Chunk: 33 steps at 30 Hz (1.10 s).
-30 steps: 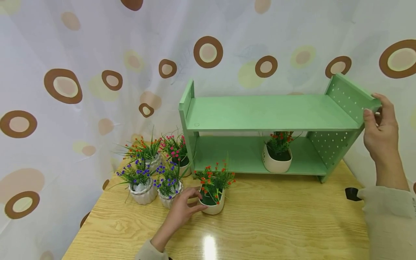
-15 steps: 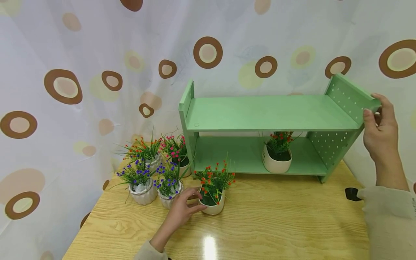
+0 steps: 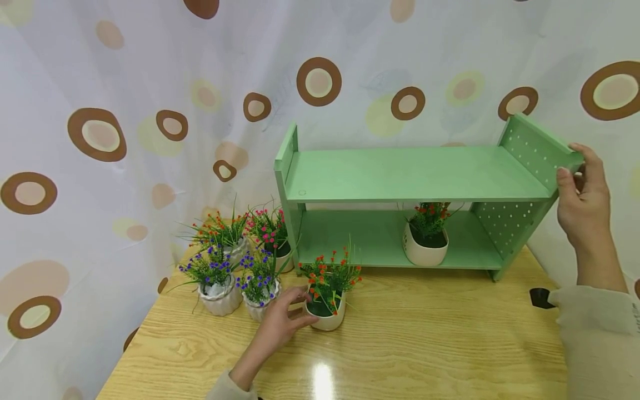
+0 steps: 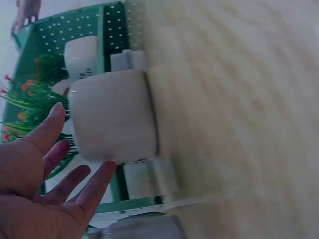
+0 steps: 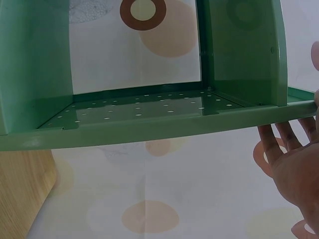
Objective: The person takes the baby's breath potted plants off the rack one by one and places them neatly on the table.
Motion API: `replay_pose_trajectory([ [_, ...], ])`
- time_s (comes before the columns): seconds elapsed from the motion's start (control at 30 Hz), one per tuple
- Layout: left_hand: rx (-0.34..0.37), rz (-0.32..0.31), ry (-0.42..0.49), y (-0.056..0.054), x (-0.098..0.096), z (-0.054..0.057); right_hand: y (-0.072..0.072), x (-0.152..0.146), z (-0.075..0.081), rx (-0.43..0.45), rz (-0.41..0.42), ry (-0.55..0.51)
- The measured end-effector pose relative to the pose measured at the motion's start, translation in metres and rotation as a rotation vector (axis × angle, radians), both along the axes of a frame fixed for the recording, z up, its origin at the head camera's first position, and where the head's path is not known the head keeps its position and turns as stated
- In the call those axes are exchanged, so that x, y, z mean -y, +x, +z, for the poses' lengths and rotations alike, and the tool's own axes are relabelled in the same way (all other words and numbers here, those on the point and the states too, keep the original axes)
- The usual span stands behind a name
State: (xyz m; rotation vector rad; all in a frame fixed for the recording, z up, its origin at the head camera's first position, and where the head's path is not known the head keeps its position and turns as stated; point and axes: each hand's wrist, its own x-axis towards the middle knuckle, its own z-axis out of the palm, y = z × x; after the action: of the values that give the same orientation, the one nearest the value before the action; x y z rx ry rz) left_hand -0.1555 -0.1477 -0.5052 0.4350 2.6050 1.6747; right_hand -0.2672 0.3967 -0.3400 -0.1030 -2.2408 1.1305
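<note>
My left hand (image 3: 285, 316) is at the left side of a cream pot (image 3: 327, 322) with orange-red artificial flowers, which stands on the table before the shelf. Fingers are spread and only loosely bent, tips right at the pot's rim; in the left wrist view the hand (image 4: 55, 184) lies beside the pot's plain wall (image 4: 114, 117). My right hand (image 3: 585, 205) grips the upper front corner of the green two-tier shelf's (image 3: 420, 172) right side panel. The right wrist view shows that hand (image 5: 299, 169) at the perforated panel's edge (image 5: 149, 137).
Another cream pot with red flowers (image 3: 426, 253) stands on the lower tier. Left of the shelf, several pots with purple flowers (image 3: 220, 297), pink flowers (image 3: 270, 228) and orange flowers (image 3: 217, 228) crowd the wooden table (image 3: 425, 344). A patterned curtain (image 3: 350, 33) hangs behind.
</note>
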Motion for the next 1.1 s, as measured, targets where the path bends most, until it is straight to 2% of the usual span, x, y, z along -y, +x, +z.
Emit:
replay_pose_trajectory([
  [0.1,-0.037,0.013,-0.024,0.004,-0.001,0.017,0.000,0.000,0.000,0.008,-0.003,0.000],
  [0.23,-0.095,0.011,-0.036,0.011,-0.002,0.050,0.000,0.001,0.000,0.007,0.000,-0.001],
  [0.3,-0.155,-0.010,-0.032,0.014,-0.002,0.069,0.001,0.001,0.001,0.005,0.000,-0.002],
  [0.4,-0.288,-0.051,-0.028,0.015,-0.002,0.098,0.001,0.001,0.001,0.007,-0.001,-0.004],
  [0.5,-0.435,-0.075,-0.028,0.010,0.001,0.128,0.001,0.001,0.001,0.011,-0.002,-0.003],
  [0.63,-0.613,-0.030,-0.039,-0.015,0.010,0.164,0.001,0.000,0.001,0.014,-0.006,-0.002],
  [0.77,-0.720,0.050,-0.022,-0.049,0.020,0.188,0.001,-0.001,0.000,0.008,-0.006,-0.009],
  [0.87,-0.732,0.077,0.003,-0.072,0.024,0.200,0.001,0.000,-0.001,0.002,-0.001,-0.013],
  [0.97,-0.707,0.084,-0.002,-0.092,0.024,0.207,0.000,0.000,0.000,0.003,-0.004,-0.014],
  [1.1,-0.660,0.072,-0.025,-0.115,0.024,0.207,0.000,0.000,-0.001,0.000,-0.004,-0.009],
])
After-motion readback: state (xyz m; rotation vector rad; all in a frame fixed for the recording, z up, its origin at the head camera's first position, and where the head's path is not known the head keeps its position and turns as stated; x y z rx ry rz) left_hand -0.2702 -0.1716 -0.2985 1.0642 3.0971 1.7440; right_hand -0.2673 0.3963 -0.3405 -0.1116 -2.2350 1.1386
